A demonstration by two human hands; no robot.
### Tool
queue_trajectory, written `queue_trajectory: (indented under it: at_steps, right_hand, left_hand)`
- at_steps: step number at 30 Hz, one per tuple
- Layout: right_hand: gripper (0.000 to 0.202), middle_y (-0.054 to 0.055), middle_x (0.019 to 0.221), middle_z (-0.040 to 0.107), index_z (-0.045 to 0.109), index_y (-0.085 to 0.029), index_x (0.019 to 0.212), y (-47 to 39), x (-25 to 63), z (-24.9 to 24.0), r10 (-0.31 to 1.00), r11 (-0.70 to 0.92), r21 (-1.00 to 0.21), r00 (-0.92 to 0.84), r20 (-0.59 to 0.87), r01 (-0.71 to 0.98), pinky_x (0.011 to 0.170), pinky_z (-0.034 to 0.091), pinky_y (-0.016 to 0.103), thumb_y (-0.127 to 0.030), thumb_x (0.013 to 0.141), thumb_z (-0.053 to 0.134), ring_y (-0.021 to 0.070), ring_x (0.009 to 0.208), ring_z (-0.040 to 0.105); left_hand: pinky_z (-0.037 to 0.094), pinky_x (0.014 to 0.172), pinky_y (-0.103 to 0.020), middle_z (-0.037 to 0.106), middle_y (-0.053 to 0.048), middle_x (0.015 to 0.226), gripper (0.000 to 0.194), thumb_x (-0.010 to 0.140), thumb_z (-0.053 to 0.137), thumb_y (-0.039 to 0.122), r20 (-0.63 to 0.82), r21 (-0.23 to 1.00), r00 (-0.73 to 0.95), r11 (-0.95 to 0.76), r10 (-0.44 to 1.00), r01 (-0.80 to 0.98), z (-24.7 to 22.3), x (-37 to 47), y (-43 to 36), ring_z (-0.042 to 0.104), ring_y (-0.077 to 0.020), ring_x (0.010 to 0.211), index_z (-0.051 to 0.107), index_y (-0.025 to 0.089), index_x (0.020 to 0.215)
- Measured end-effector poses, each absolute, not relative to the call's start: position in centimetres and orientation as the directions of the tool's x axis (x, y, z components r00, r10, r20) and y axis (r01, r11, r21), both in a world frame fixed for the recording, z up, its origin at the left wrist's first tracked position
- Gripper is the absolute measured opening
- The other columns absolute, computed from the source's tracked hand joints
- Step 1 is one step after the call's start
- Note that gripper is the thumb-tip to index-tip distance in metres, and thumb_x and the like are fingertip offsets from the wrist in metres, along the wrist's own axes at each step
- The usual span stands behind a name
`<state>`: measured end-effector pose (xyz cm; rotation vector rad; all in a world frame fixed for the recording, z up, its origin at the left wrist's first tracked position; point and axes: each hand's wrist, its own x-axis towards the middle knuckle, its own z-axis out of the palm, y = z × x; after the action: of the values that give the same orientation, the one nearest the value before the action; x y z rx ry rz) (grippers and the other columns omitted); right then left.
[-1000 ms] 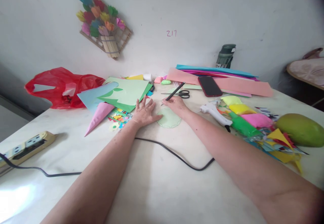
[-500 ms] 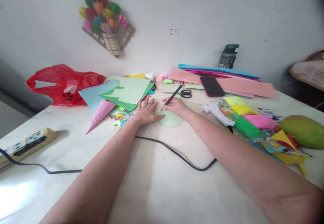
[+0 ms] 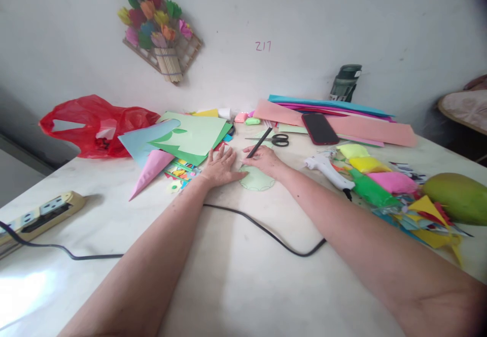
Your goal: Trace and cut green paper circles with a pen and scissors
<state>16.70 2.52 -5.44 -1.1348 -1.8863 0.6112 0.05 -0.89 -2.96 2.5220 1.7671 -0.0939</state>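
Observation:
A round piece of pale green paper [image 3: 257, 180] lies on the table between my hands, with scalloped pencil lines along its near edge. My left hand [image 3: 220, 168] rests flat with fingers spread, its thumb on the paper's left edge. In my right hand [image 3: 267, 160] is a dark pencil [image 3: 260, 143], gripped near its point and leaning up to the right. The tip sits at the paper's left side, partly hidden by the fingers. Just beyond the right hand lie black-handled scissors [image 3: 279, 140], blades pointing left.
A black cord [image 3: 258, 229] crosses in front of the paper. Left are green sheets [image 3: 198, 136], a pink paper cone [image 3: 150, 174], a red bag [image 3: 95, 124] and a power strip [image 3: 45, 212]. Right are a glue gun [image 3: 329, 172], a phone [image 3: 320, 129], clay packs [image 3: 391, 182] and a green fruit [image 3: 454, 197].
The pencil has tilted slightly, its upper end shifting a little left. Both hands stay nearly in place, and the view has moved very slightly.

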Motion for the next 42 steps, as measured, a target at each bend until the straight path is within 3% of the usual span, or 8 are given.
queue_trajectory:
  at_steps: [42]
  right_hand:
    - [0.015, 0.002, 0.099, 0.068, 0.069, -0.019, 0.077, 2.41, 16.77, -5.11, 0.911, 0.411, -0.764, -0.256, 0.324, 0.497, 0.085, 0.047, 0.031, -0.030, 0.067, 0.066, 0.0172, 0.089, 0.063]
  left_hand:
    - [-0.009, 0.105, -0.049, 0.004, -0.007, 0.149, 0.090, 0.075, 0.026, 0.071, -0.113, 0.026, 0.330, -0.330, 0.937, 0.944, -2.71, 0.06, -1.02, -0.008, -0.0244, 0.135, 0.014, 0.013, 0.143]
